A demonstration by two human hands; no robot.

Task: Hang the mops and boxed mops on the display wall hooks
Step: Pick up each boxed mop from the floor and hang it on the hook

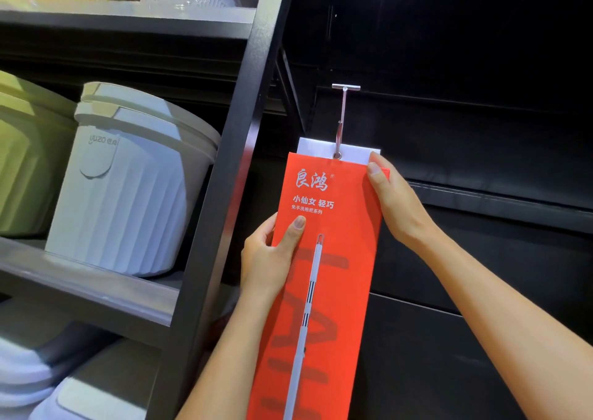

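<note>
The red box [324, 275] hangs long side up and down, its white tab [340, 151] at the top threaded on a metal hook [342, 114] jutting from the black display wall [481, 114]. The left hand [272, 259] grips its left edge, thumb on the front; the right hand [394, 201] pinches the upper right corner. Left of a dark post [231, 179], grey shelves [96, 285] hold pale ribbed buckets [128, 195].
</note>
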